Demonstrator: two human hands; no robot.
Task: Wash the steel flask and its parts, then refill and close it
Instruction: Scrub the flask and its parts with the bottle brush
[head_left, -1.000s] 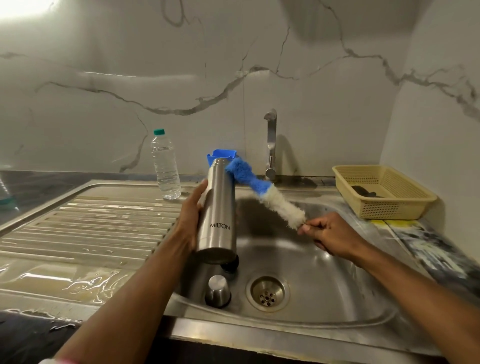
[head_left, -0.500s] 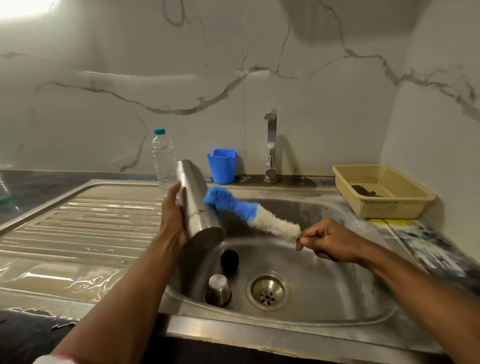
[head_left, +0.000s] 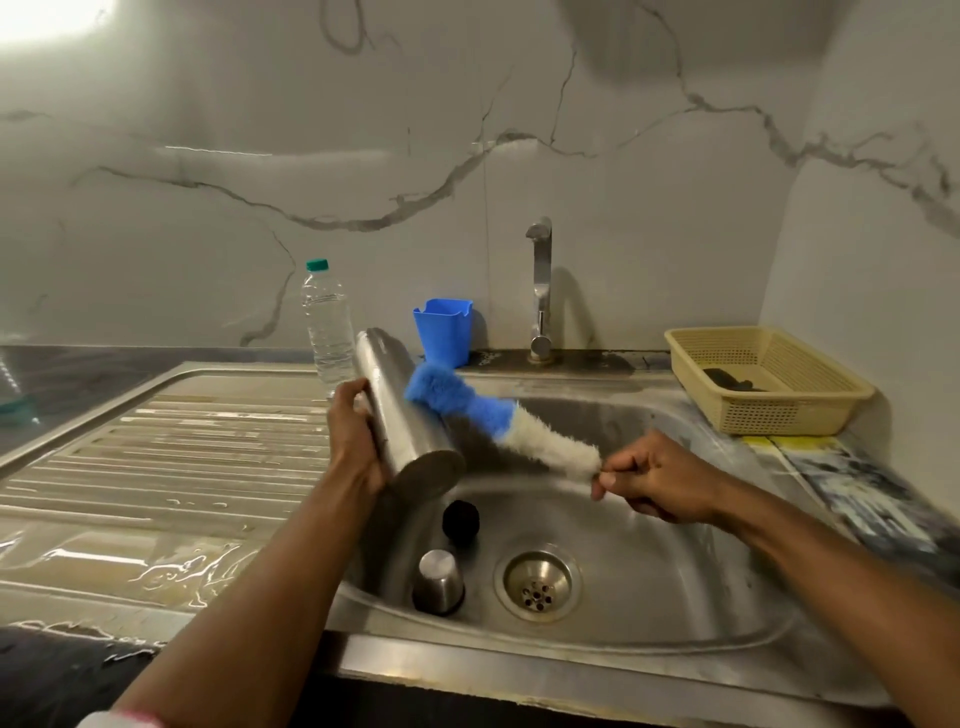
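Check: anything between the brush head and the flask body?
Nothing visible. The brush's blue end lies against the flask's side; left hand holds the flask, right hand pinches the brush handle.

flask (head_left: 402, 410): brushed steel; brush (head_left: 498, 423): fuzzy fibres; sink (head_left: 675, 597): dull steel; basket (head_left: 769, 410): perforated plastic

Bare forearms; white sleeve edge with pink trim (head_left: 122, 719) at left arm.
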